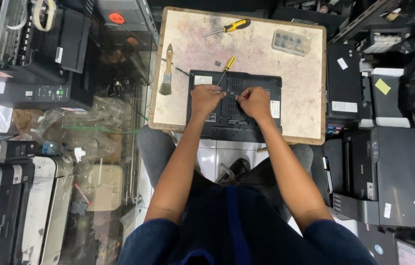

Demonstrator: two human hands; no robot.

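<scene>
**Both hands meet over the middle of an upturned laptop**

A black laptop [234, 105] lies bottom-up on the near half of a worn, stained bench [305, 73], its long axis running left to right and its near edge reaching the bench's near rim. A small screwdriver with a yellow handle [226, 70] stands slanted over the base, handle up and away from the person, tip down near the centre of the panel.

The left hand [206, 97] rests on the left-centre of the base, fingers curled and closed about the lower shaft of that screwdriver. The right hand [254, 100] sits just beside it on the right, fingertips pressed together as if pinching something tiny; what it pinches is too small to tell. The two hands nearly touch, and the tool's tip lies between them, closer to the left.

Further out, a paintbrush [167, 71] lies left of the laptop, handle pointing away. A larger yellow-and-black screwdriver [228, 27] rests near the far edge, and a clear plastic box of small parts [292, 42] sits at the far right. Printers crowd both sides of the bench.
</scene>
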